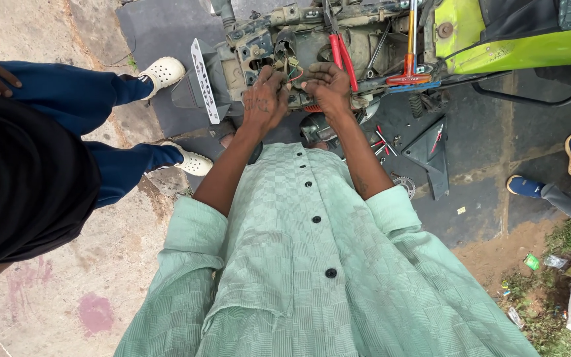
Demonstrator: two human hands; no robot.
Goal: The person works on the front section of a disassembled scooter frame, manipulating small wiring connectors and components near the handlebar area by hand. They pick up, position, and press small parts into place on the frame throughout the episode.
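Seemingly, both hands, left hand [264,99] and right hand [328,89], pinch loose wires [293,69] inside a stripped scooter frame [312,36]; tugging could snap them.

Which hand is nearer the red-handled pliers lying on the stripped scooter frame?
The right hand: it sits just beside the red-handled pliers. The left hand is farther off, on the other side of the right hand.

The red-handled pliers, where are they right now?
In the head view, the red-handled pliers rest on the stripped scooter frame, just beyond the right hand and beside the wires.
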